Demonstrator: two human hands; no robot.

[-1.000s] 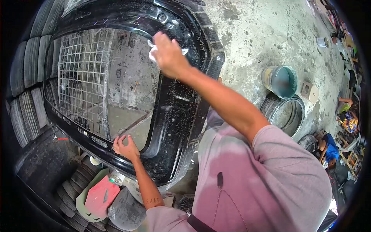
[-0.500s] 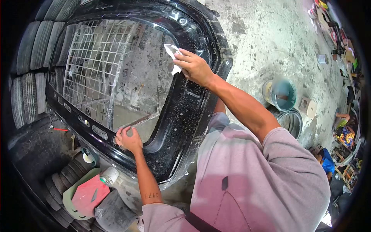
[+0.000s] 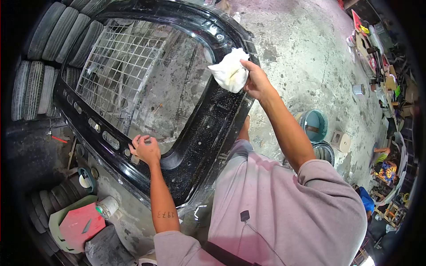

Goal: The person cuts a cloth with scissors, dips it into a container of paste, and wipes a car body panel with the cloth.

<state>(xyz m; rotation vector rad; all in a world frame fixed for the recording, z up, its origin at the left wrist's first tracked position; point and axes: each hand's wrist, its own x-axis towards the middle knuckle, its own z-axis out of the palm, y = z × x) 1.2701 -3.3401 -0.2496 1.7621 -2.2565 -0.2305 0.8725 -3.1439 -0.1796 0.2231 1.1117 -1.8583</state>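
A black vehicle body panel [image 3: 208, 117] with a large window-like opening is held up in front of me, its glossy surface dotted with pale specks. My right hand [image 3: 256, 83] pinches a bunched white cloth [image 3: 230, 73] at the panel's right side, near the upper right corner of the opening. On the lower edge of the opening, my left hand [image 3: 146, 150] has its fingers curled over the rim, beside the row of slots. What supports the panel underneath is hidden.
Behind the opening stands a metal grid [image 3: 120, 57]. Stacked tyres [image 3: 57, 33] line the left. Lower left are a red and green panel [image 3: 82, 226] and a white tub [image 3: 107, 206]. To the right, a bucket [image 3: 314, 124] and a beige block [image 3: 341, 141] sit on concrete. Another person [image 3: 384, 170] is far right.
My right hand has moved right with the cloth, away from the opening's edge and onto the panel; more of the cloth shows. My left hand keeps its place on the rim. The view has shifted slightly.
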